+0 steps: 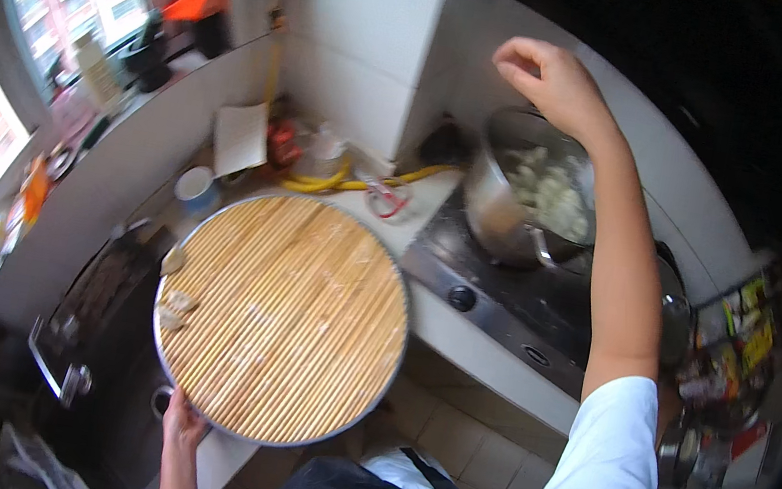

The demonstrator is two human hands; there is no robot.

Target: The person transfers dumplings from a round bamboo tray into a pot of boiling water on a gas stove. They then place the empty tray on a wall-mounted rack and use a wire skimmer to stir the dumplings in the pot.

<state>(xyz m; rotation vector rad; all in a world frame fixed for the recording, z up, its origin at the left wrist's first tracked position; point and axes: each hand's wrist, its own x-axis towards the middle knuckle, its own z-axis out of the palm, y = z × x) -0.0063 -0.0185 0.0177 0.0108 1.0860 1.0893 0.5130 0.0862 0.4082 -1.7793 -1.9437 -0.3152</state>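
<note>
My left hand (183, 420) grips the near left rim of a round tray (289, 320) with a slatted reed or bamboo surface, dusted with white flour. Several dumplings (177, 304) sit along the tray's left edge. My right hand (548, 78) is raised above the far side of a steel pot (490, 214); its fingers curl apart from the thumb, with no object visible between them. Inside the pot lies a heap of pale dumplings (547, 192). The pot stands on a steel gas stove (462, 274), and my right forearm passes over its right side.
A dark sink (114, 423) with a metal faucet (50, 368) lies left of the tray. A yellow hose (339, 182), red-handled scissors (388, 202) and a cup (196, 189) are on the counter behind it. Packets (741, 335) crowd a rack at right.
</note>
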